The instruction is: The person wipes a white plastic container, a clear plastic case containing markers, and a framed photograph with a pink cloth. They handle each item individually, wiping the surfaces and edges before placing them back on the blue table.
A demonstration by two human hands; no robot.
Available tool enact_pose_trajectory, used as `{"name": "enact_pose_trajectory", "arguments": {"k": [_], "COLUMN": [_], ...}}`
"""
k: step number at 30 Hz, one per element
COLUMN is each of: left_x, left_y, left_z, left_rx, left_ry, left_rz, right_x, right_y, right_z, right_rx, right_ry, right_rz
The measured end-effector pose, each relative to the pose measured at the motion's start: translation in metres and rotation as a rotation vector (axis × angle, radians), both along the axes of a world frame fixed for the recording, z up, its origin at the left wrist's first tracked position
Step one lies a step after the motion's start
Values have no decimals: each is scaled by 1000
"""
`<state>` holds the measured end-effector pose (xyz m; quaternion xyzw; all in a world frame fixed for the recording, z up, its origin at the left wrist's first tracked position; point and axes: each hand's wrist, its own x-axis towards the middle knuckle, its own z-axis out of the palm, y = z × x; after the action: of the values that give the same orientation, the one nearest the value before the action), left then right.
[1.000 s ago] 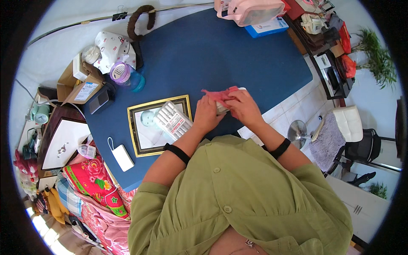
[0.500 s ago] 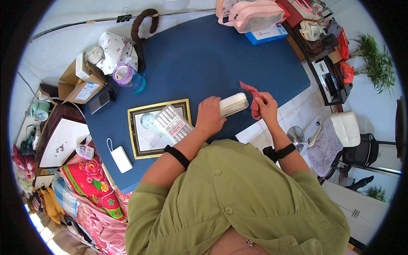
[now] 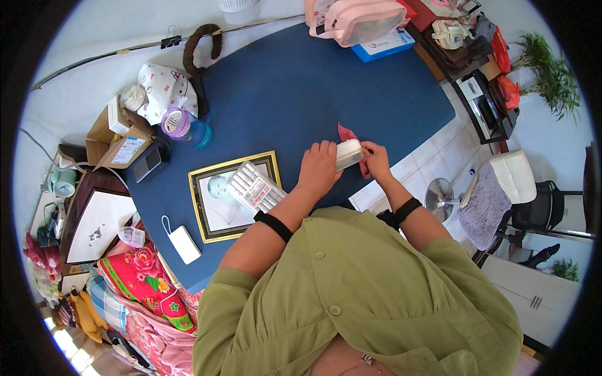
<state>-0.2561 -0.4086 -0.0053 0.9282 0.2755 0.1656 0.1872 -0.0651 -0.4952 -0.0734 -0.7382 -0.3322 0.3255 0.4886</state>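
Near the front edge of the blue table (image 3: 301, 81), my left hand (image 3: 318, 168) is closed around a white oblong case (image 3: 348, 152). My right hand (image 3: 377, 161) pinches a dusky red cloth (image 3: 346, 133) at the right end of the case; part of the cloth is hidden behind the case and my fingers. By my left forearm, a clear pack of white pens (image 3: 254, 187) lies across a gold-and-black picture frame (image 3: 197, 216).
A white power bank (image 3: 184, 244) lies at the left front edge. Behind it stand a dark device (image 3: 148, 164), a cardboard box (image 3: 128, 150) and a purple-lidded blue bottle (image 3: 200, 135). A pink bag (image 3: 367, 22) rests on a blue box (image 3: 385, 45) at the far right.
My right hand has brought the red cloth leftward, from beside the case to its right end. My left hand keeps its hold on the case. The whole view has shifted slightly.
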Motion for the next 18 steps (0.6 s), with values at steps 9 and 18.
{"name": "enact_pose_trajectory", "arguments": {"k": [9,18], "left_x": [-19,-74], "left_y": [41,50], "left_z": [6,73], "left_rx": [-760,-1860], "left_ry": [-125,-966], "left_rz": [446,315], "right_x": [11,-44], "right_y": [0,55], "right_z": [32,172], "right_rx": [-104,258], "right_ry": [-340,38], "right_rz": [132,67]}}
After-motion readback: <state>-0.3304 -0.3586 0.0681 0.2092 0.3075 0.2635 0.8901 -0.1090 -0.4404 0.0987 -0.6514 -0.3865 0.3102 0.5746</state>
